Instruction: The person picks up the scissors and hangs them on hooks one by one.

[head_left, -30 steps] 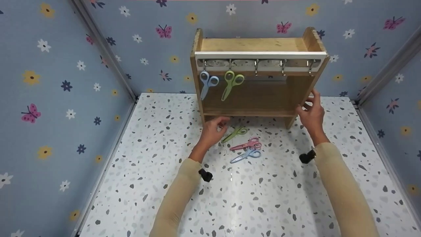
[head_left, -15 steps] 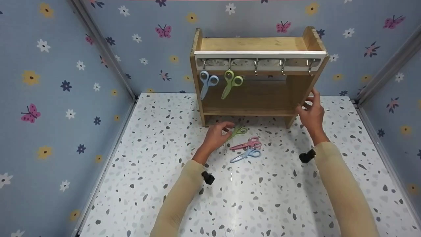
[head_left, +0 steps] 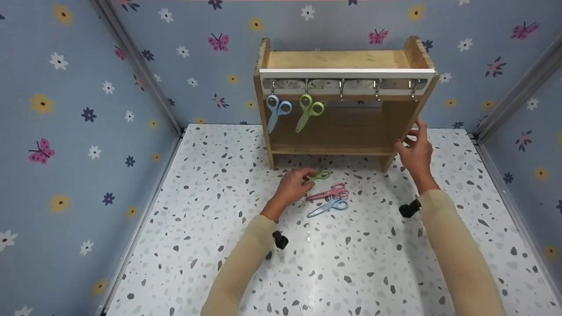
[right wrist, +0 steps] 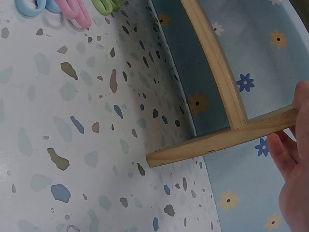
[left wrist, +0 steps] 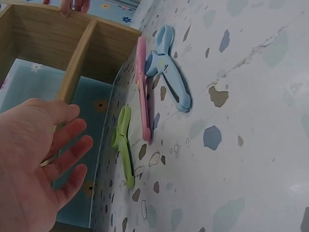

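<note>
My left hand (head_left: 295,183) reaches over the green scissors (head_left: 323,174) lying on the table, fingertips close above them. In the left wrist view its fingers are loosely bent, with a gap between them and the green scissors (left wrist: 126,162). Pink scissors (head_left: 322,194) and blue scissors (head_left: 320,211) lie just beside, partly overlapping. With my right hand (head_left: 416,151) I grip the right side panel of the wooden shelf (head_left: 338,59), thumb at the front edge and fingers behind. Another pair of blue scissors (head_left: 273,120) and green scissors (head_left: 303,120) hang from its left hooks.
A white hook rail (head_left: 325,72) runs across the shelf front, with bare hooks (head_left: 377,90) toward the right. The speckled table (head_left: 351,263) extends in front. Patterned walls (head_left: 88,175) enclose the table at left, back and right.
My left hand has moved right and toward me, from near the shelf's left foot to over the green scissors, covering their blades. The right hand stays on the side panel.
</note>
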`<state>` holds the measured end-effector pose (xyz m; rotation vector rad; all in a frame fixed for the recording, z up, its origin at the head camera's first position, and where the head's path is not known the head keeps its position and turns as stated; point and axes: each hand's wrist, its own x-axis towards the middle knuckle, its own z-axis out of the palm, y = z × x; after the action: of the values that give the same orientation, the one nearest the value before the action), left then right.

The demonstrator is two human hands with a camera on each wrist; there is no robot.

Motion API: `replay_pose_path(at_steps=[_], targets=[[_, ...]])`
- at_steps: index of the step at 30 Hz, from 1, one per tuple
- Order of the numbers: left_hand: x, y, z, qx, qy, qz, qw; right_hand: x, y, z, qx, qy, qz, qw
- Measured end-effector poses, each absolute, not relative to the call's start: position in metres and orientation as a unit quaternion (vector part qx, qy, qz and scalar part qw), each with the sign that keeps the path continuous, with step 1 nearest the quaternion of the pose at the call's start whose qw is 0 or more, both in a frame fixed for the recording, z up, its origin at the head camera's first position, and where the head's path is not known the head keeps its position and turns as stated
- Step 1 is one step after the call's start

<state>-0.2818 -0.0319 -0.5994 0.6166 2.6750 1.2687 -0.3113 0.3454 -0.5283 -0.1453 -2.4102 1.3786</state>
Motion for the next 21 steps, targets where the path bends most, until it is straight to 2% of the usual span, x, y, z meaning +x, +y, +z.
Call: replay_pose_path(at_steps=[1,3,10,18,21], targets=[[-0.275,-0.031,-0.588,0.198,0.885,0.416,0.068,-0.311,0.345,-0.528,-0.052,-0.852,0.489,0.179],[-0.275,-0.030,-0.590,0.204,0.887,0.408,0.074,-0.311,0.345,-0.528,-0.052,-0.852,0.489,0.178],[-0.290,-0.031,-0.629,0.247,0.891,0.377,0.055,-0.310,0.345,-0.529,-0.045,-0.857,0.480,0.183],[-0.276,-0.026,-0.614,0.237,0.895,0.370,0.075,-0.311,0.346,-0.527,-0.049,-0.853,0.489,0.176],[-0.276,-0.024,-0.620,0.237,0.898,0.363,0.072,-0.311,0.346,-0.527,-0.052,-0.852,0.492,0.172]])
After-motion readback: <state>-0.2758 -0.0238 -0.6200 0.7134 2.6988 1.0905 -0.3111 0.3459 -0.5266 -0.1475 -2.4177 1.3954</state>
